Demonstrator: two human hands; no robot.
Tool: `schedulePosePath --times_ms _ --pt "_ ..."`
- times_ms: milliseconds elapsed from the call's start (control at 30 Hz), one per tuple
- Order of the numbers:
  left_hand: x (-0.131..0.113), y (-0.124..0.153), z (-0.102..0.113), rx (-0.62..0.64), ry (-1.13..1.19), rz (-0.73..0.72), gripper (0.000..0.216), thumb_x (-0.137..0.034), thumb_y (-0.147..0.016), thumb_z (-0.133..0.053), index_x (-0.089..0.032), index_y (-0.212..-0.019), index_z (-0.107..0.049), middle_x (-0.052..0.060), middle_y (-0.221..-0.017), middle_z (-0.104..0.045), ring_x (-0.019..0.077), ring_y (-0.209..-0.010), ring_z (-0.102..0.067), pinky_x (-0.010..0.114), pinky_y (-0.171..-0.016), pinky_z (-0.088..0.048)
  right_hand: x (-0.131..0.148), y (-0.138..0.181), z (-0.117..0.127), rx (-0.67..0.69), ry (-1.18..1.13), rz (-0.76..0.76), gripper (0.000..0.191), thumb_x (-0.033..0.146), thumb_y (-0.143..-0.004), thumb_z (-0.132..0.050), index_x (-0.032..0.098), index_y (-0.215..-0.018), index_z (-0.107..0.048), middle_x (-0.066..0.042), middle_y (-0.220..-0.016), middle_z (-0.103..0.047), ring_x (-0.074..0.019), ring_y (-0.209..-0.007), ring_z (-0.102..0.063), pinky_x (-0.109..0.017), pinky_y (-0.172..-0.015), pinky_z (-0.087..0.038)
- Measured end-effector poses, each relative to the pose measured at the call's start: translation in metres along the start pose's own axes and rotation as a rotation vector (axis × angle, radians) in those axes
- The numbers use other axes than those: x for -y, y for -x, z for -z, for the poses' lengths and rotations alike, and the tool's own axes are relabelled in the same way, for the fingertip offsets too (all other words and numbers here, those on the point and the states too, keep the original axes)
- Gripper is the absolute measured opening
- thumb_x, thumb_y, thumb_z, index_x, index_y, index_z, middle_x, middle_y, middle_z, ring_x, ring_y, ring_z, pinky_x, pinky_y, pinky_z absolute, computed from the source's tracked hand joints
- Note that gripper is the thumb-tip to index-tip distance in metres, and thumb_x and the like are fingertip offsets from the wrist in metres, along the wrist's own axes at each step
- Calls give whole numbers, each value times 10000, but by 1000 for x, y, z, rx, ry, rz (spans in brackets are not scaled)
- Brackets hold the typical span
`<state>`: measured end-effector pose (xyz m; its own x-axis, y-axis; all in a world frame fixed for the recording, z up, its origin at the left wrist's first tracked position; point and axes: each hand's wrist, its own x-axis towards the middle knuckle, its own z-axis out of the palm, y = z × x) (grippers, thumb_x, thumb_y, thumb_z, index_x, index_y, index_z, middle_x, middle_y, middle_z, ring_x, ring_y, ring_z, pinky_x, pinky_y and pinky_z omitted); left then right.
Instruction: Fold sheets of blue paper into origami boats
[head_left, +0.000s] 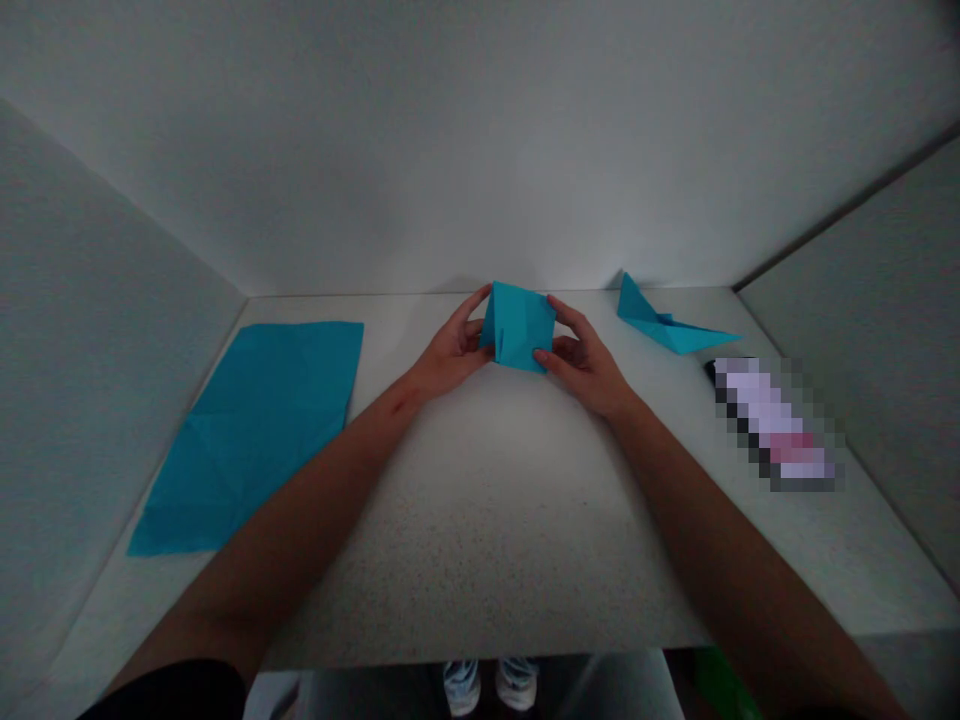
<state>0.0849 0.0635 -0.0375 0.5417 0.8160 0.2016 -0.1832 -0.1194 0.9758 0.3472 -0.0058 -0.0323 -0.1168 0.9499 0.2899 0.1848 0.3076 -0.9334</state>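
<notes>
A small folded piece of blue paper [527,328] is held up between both hands near the back of the white tabletop [480,540]. My left hand [454,345] grips its left edge, thumb low and forefinger at the top corner. On the opposite side, my right hand [589,362] pinches the right edge, with the thumb on the front face near the bottom. The paper looks roughly square, with layers parted on its left side. Its back is hidden from me.
Flat on the left lies a large creased blue sheet [262,420], partly under my left forearm. A folded blue paper boat [660,325] stands at the back right. In front of it is a blurred-out phone-like object [772,420]. White walls [480,150] enclose the back and sides.
</notes>
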Motion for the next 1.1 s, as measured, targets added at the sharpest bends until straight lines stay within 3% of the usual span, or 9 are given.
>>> schedulePosePath --times_ms 67,133,300,433,633,733,833,900,1100 --pt "2 -2 0 -49 -8 -10 1233 -590 -758 -1033 -307 -1770 -388 147 -1293 -814 232 -976 -824 333 -863 -649 2 0 -1 39 -105 -44 1036 585 -890 -954 431 -1761 -416 -71 -1354 -794 -199 -856 -774 -387 -777 -714" --pt "2 -3 0 -60 -22 -10 1216 -578 -740 -1041 -311 -1747 -412 161 -1345 -787 232 -953 -820 334 -827 -659 4 -1 -2 77 -165 -62 1100 567 -875 -971 413 -1776 -360 -15 -1071 -823 -198 -786 -760 -374 -741 -696" --pt "-2 0 -1 -47 -66 -9 1179 -628 -804 -968 -311 -1766 -365 175 -1389 -762 233 -919 -810 365 -795 -683 5 -5 2 -25 -121 -27 924 578 -900 -941 428 -1682 -472 30 -883 -733 -202 -721 -701 -381 -701 -660" --pt "-4 2 -3 -85 -40 -15 1193 -730 -865 -880 -329 -1807 -266 143 -1292 -796 238 -963 -807 379 -861 -685 6 -6 2 -118 -69 2 836 642 -888 -928 416 -1592 -537 35 -851 -662 -202 -704 -660 -369 -652 -611" --pt "-8 4 -6 -93 -77 22 1390 -600 -740 -1035 -333 -1825 -208 64 -1092 -756 195 -827 -741 331 -774 -650 6 -5 0 -71 -64 7 530 628 -908 -913 360 -1301 -678 22 -922 -688 -168 -751 -649 -311 -657 -549" --pt "-10 4 -6 -105 -105 15 1201 -558 -744 -1033 -334 -1731 -386 57 -1096 -732 168 -795 -693 284 -717 -610 8 -2 0 -7 -5 -8 462 611 -887 -937 323 -1189 -739 9 -927 -713 -167 -757 -655 -318 -688 -550" --pt "-12 3 -4 -134 -129 3 716 -508 -791 -987 -271 -1381 -657 46 -1053 -711 147 -770 -637 248 -661 -554 11 -1 1 63 36 -33 453 565 -890 -944 306 -1218 -769 29 -796 -673 -164 -685 -624 -323 -667 -529" --pt "-14 2 -2 -151 -146 3 486 -471 -826 -932 -236 -1186 -704 31 -979 -680 141 -754 -601 243 -649 -529 10 -2 2 42 27 -25 484 561 -890 -939 296 -1256 -765 32 -776 -661 -166 -689 -628 -323 -675 -536" --pt "-19 2 5 -61 -68 41 609 -312 -756 -871 -239 -1339 -710 16 -1005 -694 150 -817 -650 331 -859 -635 0 -8 5 -70 -79 -17 670 625 -829 -948 335 -1375 -692 -25 -1133 -763 -139 -717 -627 -298 -631 -552"
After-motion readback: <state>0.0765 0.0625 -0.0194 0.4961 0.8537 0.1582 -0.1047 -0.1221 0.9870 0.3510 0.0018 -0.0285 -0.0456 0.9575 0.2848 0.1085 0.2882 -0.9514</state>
